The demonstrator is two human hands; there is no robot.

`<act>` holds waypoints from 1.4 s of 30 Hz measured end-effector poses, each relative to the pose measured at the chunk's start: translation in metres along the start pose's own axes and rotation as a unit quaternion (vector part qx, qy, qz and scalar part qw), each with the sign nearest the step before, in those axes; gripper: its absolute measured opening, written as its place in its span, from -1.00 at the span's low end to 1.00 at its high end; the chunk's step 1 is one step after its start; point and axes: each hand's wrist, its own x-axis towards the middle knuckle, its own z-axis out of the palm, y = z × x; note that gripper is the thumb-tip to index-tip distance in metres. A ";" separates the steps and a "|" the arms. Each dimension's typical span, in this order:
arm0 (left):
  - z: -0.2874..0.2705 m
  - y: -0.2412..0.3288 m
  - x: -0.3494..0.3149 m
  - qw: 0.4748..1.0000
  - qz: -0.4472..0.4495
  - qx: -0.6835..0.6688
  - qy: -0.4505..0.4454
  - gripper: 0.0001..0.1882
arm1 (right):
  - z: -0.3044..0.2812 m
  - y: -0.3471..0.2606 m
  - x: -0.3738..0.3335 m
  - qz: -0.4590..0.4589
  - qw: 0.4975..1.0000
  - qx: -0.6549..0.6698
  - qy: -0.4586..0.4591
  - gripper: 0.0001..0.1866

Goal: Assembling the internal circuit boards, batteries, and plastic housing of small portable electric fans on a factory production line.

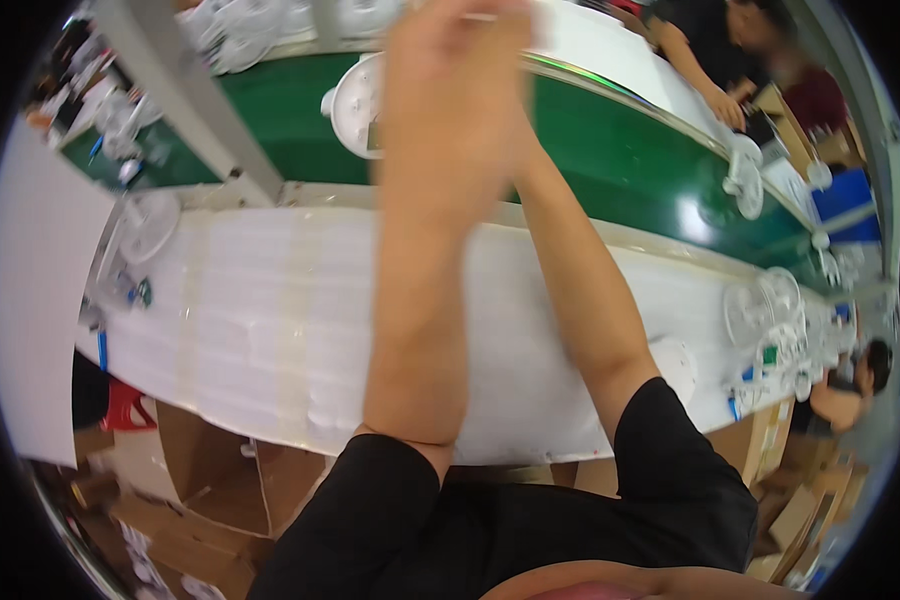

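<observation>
Both my arms stretch forward across the white-covered bench toward the green conveyor belt. My left hand (450, 90) is raised in front of the belt and smeared by motion, so its finger positions are unclear. My right forearm (580, 270) slants in behind it. The right hand is mostly hidden behind the left hand and wrist, and whether anything is held cannot be made out. Beside my left hand, a round white plastic part (353, 108) with small holes lies on the green belt (620, 170), partly covered by that hand.
A grey metal post (185, 95) rises at the left. White round parts (765, 305) cluster on the bench's right end, another white disc (150, 225) at its left. Cardboard boxes (210, 465) stand below. A co-worker (715, 50) works across the belt; another person sits far right.
</observation>
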 end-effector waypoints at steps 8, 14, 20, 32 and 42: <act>-0.030 -0.045 0.004 0.921 -0.022 0.362 -0.144 -0.77 | -0.052 -0.065 -0.092 0.073 0.974 0.076 0.199 -0.76; -0.038 -0.034 0.002 0.874 -0.013 0.411 -0.259 -0.77 | -0.040 -0.084 -0.092 0.039 0.983 0.027 0.178 -0.78; -0.081 -0.037 0.013 0.899 -0.051 0.378 -0.218 -0.78 | -0.009 -0.078 -0.089 0.054 0.989 0.043 0.129 -0.78; -0.086 -0.020 0.008 0.949 -0.224 0.118 -0.189 -0.88 | -0.007 -0.081 -0.097 0.053 0.983 -0.099 0.147 -0.74; -0.081 -0.023 0.008 0.942 -0.084 0.281 -0.162 -0.89 | 0.006 -0.083 -0.090 -0.155 0.939 -0.192 0.239 -0.73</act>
